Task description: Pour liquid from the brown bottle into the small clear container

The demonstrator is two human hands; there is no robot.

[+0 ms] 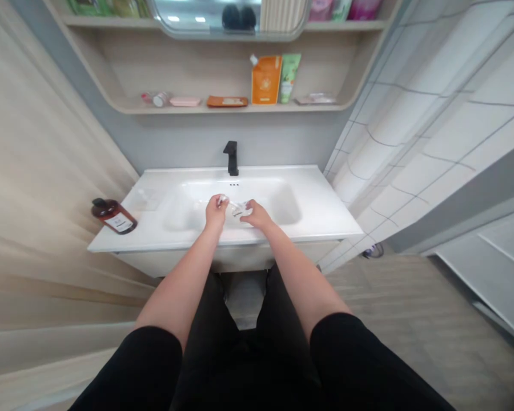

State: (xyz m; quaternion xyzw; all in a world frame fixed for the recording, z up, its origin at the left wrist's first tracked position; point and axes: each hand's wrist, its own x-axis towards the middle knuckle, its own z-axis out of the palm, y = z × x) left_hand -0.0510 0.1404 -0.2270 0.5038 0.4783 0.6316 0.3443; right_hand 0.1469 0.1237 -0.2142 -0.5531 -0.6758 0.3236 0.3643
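Observation:
Above the front part of the white sink basin (pixel 288 200), my right hand (pixel 257 214) is closed around a small clear plastic item with a dark mark (pixel 238 212). It looks like a little packet or bottle, but its kind is too small to tell. My left hand (pixel 216 211) pinches a whitish bit (pixel 223 198) at the left end of that item. Whether the two pieces are joined cannot be made out. Behind both hands the black faucet (pixel 232 158) stands upright at the basin's back edge.
A brown bottle with a black cap (pixel 119 217) is on the counter's left end. The shelf (pixel 188 108) above holds an orange pouch (pixel 266 81), a green tube (pixel 288 77), a pink box (pixel 185 101) and an orange-brown case (pixel 227 101). Curtains hang on both sides.

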